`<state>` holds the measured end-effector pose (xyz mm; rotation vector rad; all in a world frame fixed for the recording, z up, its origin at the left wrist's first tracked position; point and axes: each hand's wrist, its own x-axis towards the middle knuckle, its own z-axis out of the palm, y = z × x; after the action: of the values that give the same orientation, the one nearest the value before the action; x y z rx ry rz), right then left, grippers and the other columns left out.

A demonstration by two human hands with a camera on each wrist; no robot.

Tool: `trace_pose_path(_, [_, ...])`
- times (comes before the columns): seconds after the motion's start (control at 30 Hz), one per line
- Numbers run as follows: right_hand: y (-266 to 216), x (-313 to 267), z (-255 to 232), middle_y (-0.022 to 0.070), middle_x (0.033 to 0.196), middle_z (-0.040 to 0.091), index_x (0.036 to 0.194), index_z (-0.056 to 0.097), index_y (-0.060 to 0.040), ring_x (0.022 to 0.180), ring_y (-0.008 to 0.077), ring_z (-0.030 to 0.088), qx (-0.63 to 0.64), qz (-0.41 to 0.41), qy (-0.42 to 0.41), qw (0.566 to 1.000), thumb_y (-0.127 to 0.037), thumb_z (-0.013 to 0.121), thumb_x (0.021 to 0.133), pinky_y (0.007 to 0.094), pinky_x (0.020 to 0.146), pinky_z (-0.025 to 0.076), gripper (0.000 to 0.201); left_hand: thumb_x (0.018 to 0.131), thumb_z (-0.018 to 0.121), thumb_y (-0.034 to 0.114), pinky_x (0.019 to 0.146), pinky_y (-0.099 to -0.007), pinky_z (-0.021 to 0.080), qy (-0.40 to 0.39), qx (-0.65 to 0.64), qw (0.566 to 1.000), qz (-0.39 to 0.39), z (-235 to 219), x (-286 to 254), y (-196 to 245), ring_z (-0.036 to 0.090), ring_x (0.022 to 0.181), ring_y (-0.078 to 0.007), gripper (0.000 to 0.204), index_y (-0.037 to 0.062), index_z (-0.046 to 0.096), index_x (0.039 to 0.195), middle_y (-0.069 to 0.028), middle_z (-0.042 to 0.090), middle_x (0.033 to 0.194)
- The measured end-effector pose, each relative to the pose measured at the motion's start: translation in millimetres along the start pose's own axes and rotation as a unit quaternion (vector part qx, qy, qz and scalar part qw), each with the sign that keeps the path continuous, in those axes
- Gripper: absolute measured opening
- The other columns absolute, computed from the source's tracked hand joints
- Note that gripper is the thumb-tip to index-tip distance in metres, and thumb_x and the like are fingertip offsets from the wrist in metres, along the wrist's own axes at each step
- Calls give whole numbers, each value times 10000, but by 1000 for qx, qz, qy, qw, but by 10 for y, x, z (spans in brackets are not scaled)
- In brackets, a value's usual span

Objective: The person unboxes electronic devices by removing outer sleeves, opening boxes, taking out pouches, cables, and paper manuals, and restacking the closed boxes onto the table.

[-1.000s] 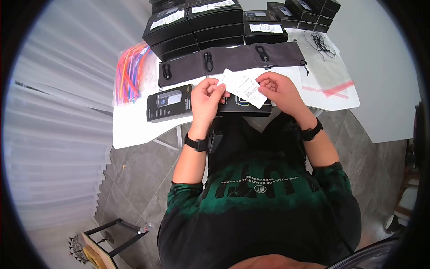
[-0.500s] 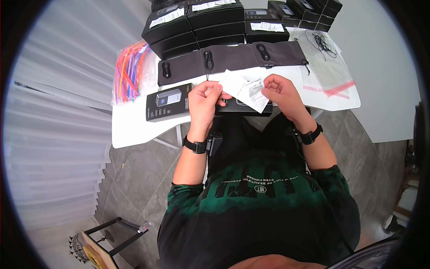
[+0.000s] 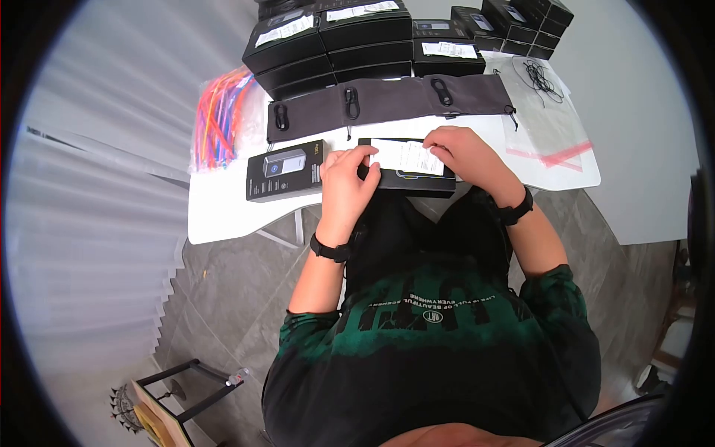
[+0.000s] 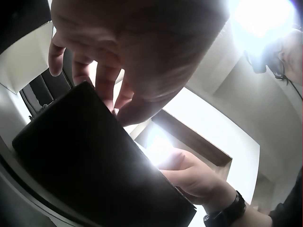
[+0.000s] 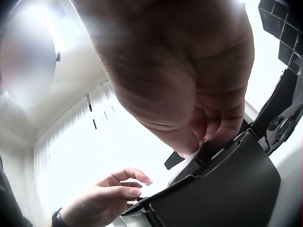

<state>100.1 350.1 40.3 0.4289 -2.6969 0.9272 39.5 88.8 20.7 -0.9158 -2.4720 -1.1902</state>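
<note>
A white printed label (image 3: 408, 156) lies flat over the top of a black box (image 3: 424, 188) at the table's front edge. My left hand (image 3: 345, 188) pinches the label's left end between thumb and index finger. At the right end, my right hand (image 3: 475, 161) pinches the upper corner with bent fingers. The right wrist view shows the label (image 5: 158, 186) stretched between both hands, along the top of the box (image 5: 222, 191). In the left wrist view the box's dark side (image 4: 90, 156) hides much of the label.
Another black box (image 3: 287, 170) stands left of the hands. Behind lies a grey cloth strip (image 3: 320, 112) with several black cables. Stacked black boxes (image 3: 372, 54) bearing labels fill the back. Bagged colourful strips (image 3: 217, 123) lie left; clear plastic bags (image 3: 547, 127) lie right.
The label was held tilted above the box; now it has come down level onto the box top. Both hands have lowered with it, and the left has turned its fingers towards the box.
</note>
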Motion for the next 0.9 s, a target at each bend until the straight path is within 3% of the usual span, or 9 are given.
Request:
trace_pose_path(0.03, [6,-9,15,139,960,706,1018,696,3,906,349,662,-12,-25,12,1000,-49,651,905,404,819,542,132,834,737,88,830,-377,492,6,20,999,29,-2,-5,-19,614,919,-276,200,86,751,1034,-65,689,869])
trace_pose_path(0.17, [-1,-82,3,121,971,698,993,704,-5,962,337,651,-52,-62,-8,997,-19,652,882,415,846,536,123,819,761,119,873,-411,477,21,79,995,57,11,-52,-5,611,963,-312,187,87,766,1004,-66,695,876])
trace_pose_path(0.23, [-65,-100,-35,109,995,685,977,706,-6,978,334,645,-45,-30,-43,998,9,652,856,421,856,535,134,819,774,141,899,-424,487,-12,103,993,46,3,-83,10,617,1018,-321,193,83,775,1003,-83,704,987])
trace_pose_path(0.43, [-61,-130,-33,88,1018,679,979,712,-22,1009,315,612,-52,-33,-25,998,-2,658,867,407,895,518,126,828,788,162,988,-436,488,-48,83,992,77,-77,-83,159,595,1148,-341,222,69,778,1029,-120,655,1215])
trace_pose_path(0.63, [-181,-138,-108,63,998,676,976,720,-48,1014,297,603,-42,-42,-21,998,-148,761,856,415,919,502,161,834,790,163,974,-432,500,-47,63,995,65,-37,-92,123,594,1158,-352,224,67,776,1035,-119,660,1196])
trace_pose_path(0.9, [-109,-151,-131,57,1080,674,1005,713,-51,1046,294,593,-55,-47,-53,996,-141,795,820,409,933,500,222,837,782,147,978,-440,501,-47,52,996,57,-31,-116,136,593,1165,-355,226,62,766,1046,-127,654,1196])
